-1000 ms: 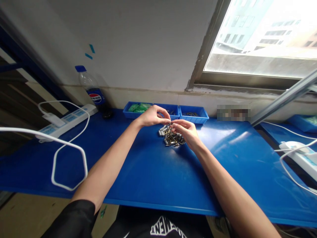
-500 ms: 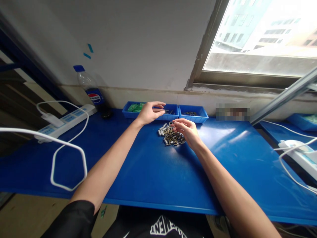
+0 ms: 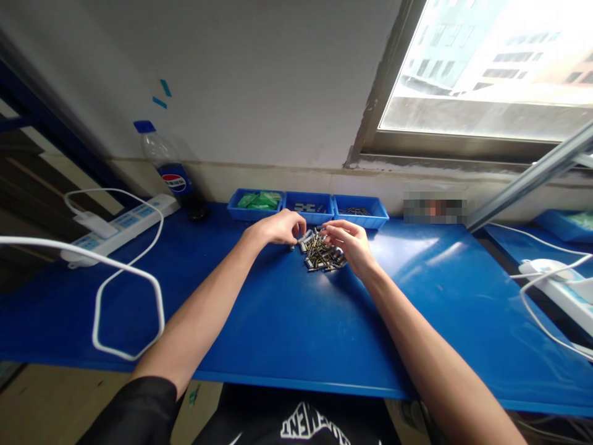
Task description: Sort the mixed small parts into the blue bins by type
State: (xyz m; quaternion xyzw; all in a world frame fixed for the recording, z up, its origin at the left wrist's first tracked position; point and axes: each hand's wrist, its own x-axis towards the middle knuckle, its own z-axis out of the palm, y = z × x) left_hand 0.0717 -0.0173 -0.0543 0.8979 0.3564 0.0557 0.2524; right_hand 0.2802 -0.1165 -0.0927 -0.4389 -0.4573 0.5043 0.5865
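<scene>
A pile of small metal parts (image 3: 322, 253), some grey and some brass-coloured, lies on the blue table (image 3: 278, 321). At the pile's left edge my left hand (image 3: 280, 228) reaches down with its fingers curled and closed near a small part; what they grip is hidden. My right hand (image 3: 349, 241) is over the pile's right side, thumb and fingers pinched together on something too small to make out. Behind the hands stand three blue bins: the left bin (image 3: 238, 213) has green packets, the middle bin (image 3: 315, 217) grey parts, the right bin (image 3: 377, 221) thin dark pieces.
A cola bottle (image 3: 173, 179) stands at the back left beside a white power strip (image 3: 125, 232). A white cable (image 3: 97, 303) loops over the table's left side. At the right are a metal bar (image 3: 523, 179) and another power strip (image 3: 560, 290).
My left hand has come down from over the middle bin to the left edge of the pile, and its fingers have closed. My right hand has hardly moved.
</scene>
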